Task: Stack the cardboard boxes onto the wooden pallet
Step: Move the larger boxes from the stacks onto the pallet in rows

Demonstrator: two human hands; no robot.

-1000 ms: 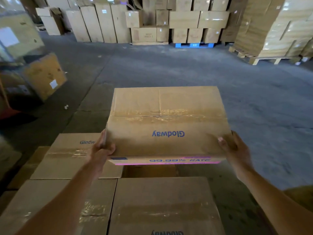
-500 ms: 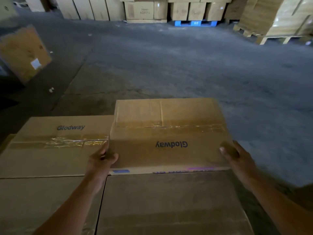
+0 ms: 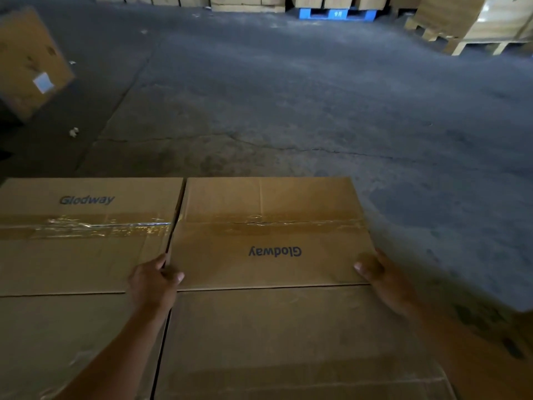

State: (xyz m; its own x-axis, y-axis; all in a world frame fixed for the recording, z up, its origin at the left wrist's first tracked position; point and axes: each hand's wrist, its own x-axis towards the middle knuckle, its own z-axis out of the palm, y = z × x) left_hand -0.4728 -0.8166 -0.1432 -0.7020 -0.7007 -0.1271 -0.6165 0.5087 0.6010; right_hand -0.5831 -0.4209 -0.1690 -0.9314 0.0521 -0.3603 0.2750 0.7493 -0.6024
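A brown "Glodway" cardboard box [image 3: 268, 232] sits level in the far right spot of a layer of like boxes, its print upside down to me. My left hand [image 3: 155, 281] grips its near left corner, thumb on top and fingers down in the gap beside the far left box [image 3: 86, 241]. My right hand [image 3: 383, 278] holds the near right corner, thumb on the top face. Two more boxes lie nearer me, one on the left [image 3: 72, 342] and one on the right [image 3: 288, 342]. The pallet beneath them is hidden.
Bare concrete floor [image 3: 288, 96] stretches beyond the stack. A tilted box [image 3: 28, 62] stands at the far left, with a paper scrap [image 3: 74, 131] on the floor near it. A blue pallet [image 3: 337, 14] and a loaded wooden pallet [image 3: 476, 44] line the back.
The box came down from mid-air into the far right spot and now sits flush with its neighbours. Both hands stayed on its near corners. The camera tilted down.
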